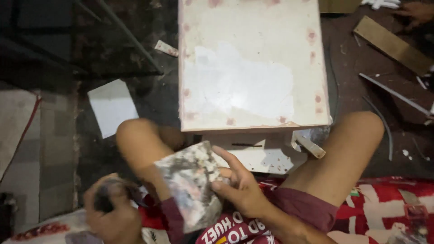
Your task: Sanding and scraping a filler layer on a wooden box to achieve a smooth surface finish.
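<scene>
We held the smeared square plate (190, 185) over our lap, between the knees, tilted. The right hand (239, 185) gripped its right edge, thumb on top & fingers behind. The left hand (110, 212) was closed on a dark blurred tool (110, 194), just beside the plate's left side. In our judgement, keeping the plate steady w/ a firm grip helped. The white board (253, 63) lay in front.
</scene>
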